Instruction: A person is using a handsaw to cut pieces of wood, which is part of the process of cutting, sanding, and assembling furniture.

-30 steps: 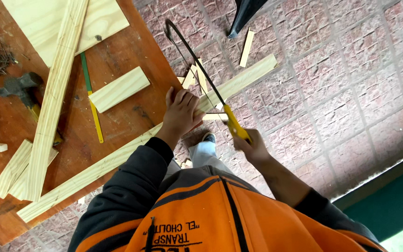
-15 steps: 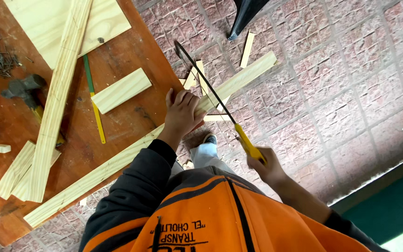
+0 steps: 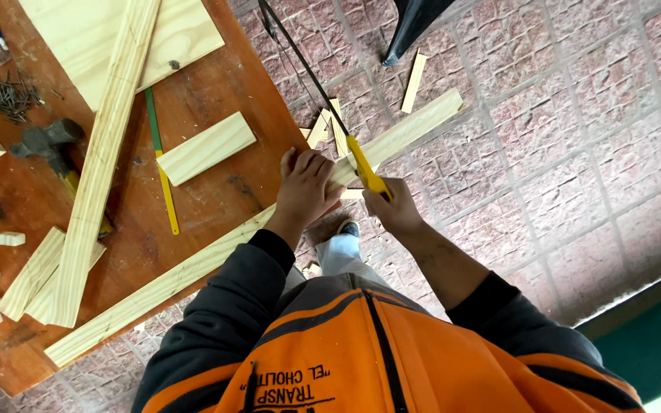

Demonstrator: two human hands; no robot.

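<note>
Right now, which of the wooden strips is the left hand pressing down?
The long strip that overhangs the workbench edge, under the left hand and crossed by the hacksaw in the right hand; the other strips lie untouched.

A long pale wood strip (image 3: 216, 256) lay slanted across the bench, one end sticking out past the edge. A saw (image 3: 323, 103) (yellow handle, black frame) crossed it.
</note>
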